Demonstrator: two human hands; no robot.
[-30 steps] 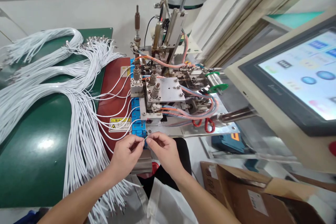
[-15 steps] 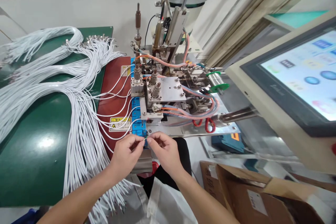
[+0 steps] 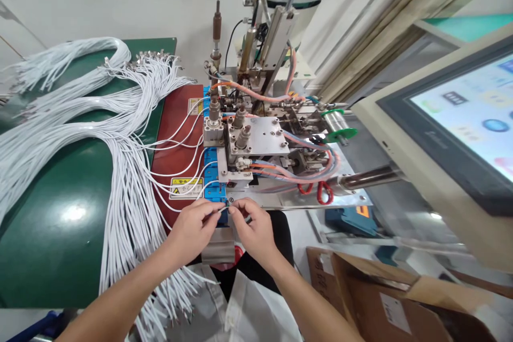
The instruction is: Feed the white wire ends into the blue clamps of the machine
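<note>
Low in front of the machine, my left hand is closed in a pinch near the end of a white cable. The thumb and forefinger of my right hand pinch at the thin tip of the same cable; the exact grip is partly hidden. Both hands sit at the near end of a row of blue clamp blocks. Several other white cables run from the left into these blocks. A large bundle of white cables spreads beside my left forearm.
Behind the hands stands a metal machine with orange and grey hoses and a solder wire spool. A touchscreen panel juts in at right. Cardboard boxes lie low right. A green table carries cable bundles.
The view has shifted slightly, so the scene sits a little farther right. Both hands stay pinched together at the cable end, with only small finger movement.
</note>
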